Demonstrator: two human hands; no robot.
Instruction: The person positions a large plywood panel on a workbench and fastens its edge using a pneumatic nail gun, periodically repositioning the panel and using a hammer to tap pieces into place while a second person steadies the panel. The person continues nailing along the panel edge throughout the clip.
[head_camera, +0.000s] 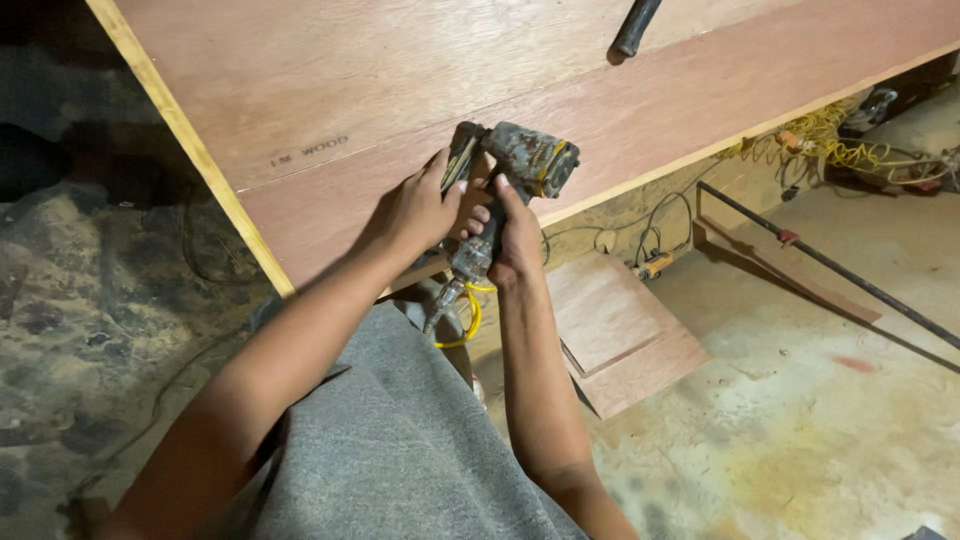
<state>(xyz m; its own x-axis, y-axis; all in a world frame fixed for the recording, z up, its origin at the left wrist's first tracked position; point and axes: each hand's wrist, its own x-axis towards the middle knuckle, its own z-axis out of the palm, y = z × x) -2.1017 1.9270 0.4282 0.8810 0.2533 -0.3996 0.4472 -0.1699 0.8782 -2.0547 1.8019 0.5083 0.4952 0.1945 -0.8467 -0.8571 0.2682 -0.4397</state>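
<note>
Grey cloth over the person's lap fills the near edge, and both forearms reach from it toward the far side, meeting at a worn nail gun (510, 175) held over the near edge of a reddish plywood tabletop (330, 90). Its long handle runs near to far, head at the far right; the right hand (510, 240) wraps the handle in a closed grip, nearer the yellow hose (465, 322). Left hand (420, 205) clasps the magazine side, just left of it.

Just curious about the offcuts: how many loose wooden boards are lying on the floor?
2. One board lies stacked on a larger board, beside the person's right hand. More may be hidden under the big plywood sheet.
</note>
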